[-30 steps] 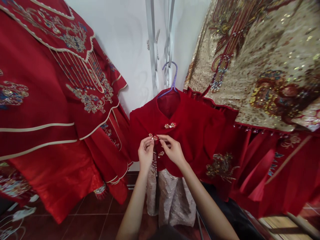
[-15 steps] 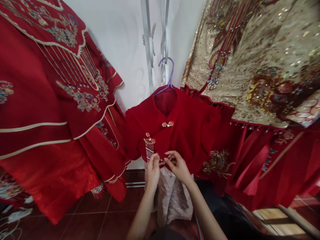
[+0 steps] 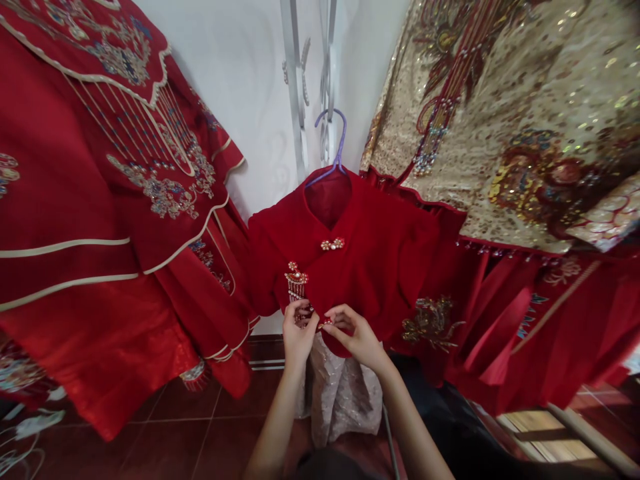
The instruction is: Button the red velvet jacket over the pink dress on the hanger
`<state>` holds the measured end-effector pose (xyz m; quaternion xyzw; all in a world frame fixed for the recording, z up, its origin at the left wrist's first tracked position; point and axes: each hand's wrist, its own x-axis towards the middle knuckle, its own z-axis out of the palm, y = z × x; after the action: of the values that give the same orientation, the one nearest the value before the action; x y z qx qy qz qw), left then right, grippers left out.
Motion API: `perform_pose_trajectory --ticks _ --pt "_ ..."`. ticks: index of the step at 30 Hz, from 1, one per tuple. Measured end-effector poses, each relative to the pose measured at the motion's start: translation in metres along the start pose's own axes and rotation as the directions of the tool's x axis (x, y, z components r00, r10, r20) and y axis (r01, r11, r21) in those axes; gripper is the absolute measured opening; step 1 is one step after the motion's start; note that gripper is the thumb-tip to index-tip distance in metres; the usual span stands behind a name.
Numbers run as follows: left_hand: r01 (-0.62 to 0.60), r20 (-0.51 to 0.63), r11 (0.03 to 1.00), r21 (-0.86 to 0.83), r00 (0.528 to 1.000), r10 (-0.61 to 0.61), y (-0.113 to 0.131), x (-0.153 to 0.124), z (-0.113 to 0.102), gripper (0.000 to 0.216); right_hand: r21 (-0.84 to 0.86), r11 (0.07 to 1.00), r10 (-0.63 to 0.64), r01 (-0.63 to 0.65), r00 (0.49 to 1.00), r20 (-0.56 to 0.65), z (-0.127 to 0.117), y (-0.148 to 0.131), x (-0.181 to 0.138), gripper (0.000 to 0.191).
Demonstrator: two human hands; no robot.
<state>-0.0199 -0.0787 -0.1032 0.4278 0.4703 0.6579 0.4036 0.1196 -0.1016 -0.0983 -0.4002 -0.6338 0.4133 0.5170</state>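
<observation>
A short-sleeved red jacket (image 3: 370, 267) hangs in front of me on a purple hanger (image 3: 341, 141). At its lower front edge, my left hand (image 3: 300, 331) is closed on the cloth, just below a beaded tassel brooch (image 3: 296, 277) whose strands partly vanish behind the fingers. Close beside it, my right hand (image 3: 356, 335) pinches a small jewelled clasp (image 3: 325, 323) at the hem. Higher on the chest sits a similar jewelled clasp (image 3: 333, 245). Behind the hands hangs pale pinkish glittery fabric (image 3: 345, 393).
Embroidered red garments (image 3: 115, 233) hang at left. A gold sequined garment (image 3: 480, 153) hangs at right above red pleated cloth. A grey metal rack post (image 3: 295, 87) stands against the white wall. White cables (image 3: 30, 440) lie on the tiled floor (image 3: 170, 440); slatted wood (image 3: 555, 433) shows lower right.
My left hand has shifted slightly left, and its fingers now curl over the tassel's lower strands. The clasp between the hands shows more clearly. The view has moved a little.
</observation>
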Motion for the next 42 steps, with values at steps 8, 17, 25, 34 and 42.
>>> perform_pose_trajectory --ticks 8,17,25,34,42 --pt "0.058 0.107 0.998 0.028 0.992 -0.061 -0.021 0.005 -0.003 0.026 -0.107 0.993 -0.066 0.054 0.992 -0.108 -0.006 0.005 0.003 0.011" --pt "0.051 0.157 0.998 0.032 0.986 -0.055 -0.029 0.011 -0.011 0.02 -0.211 0.972 -0.098 0.105 0.994 0.042 -0.004 0.014 0.019 0.026" --pt "0.093 0.179 0.996 -0.006 0.98 -0.09 -0.026 0.012 -0.007 0.027 -0.231 0.969 -0.088 0.087 0.996 0.006 0.001 0.024 0.031 0.034" --pt "0.045 0.158 0.998 0.038 0.986 -0.05 -0.028 0.014 -0.007 0.024 -0.218 0.97 -0.117 0.106 0.992 -0.038 0.002 0.021 0.03 0.03" --pt "-0.034 0.233 0.987 0.159 0.972 -0.004 -0.023 0.022 -0.011 0.018 -0.227 0.966 -0.144 0.125 0.987 -0.069 0.002 0.026 0.031 0.027"
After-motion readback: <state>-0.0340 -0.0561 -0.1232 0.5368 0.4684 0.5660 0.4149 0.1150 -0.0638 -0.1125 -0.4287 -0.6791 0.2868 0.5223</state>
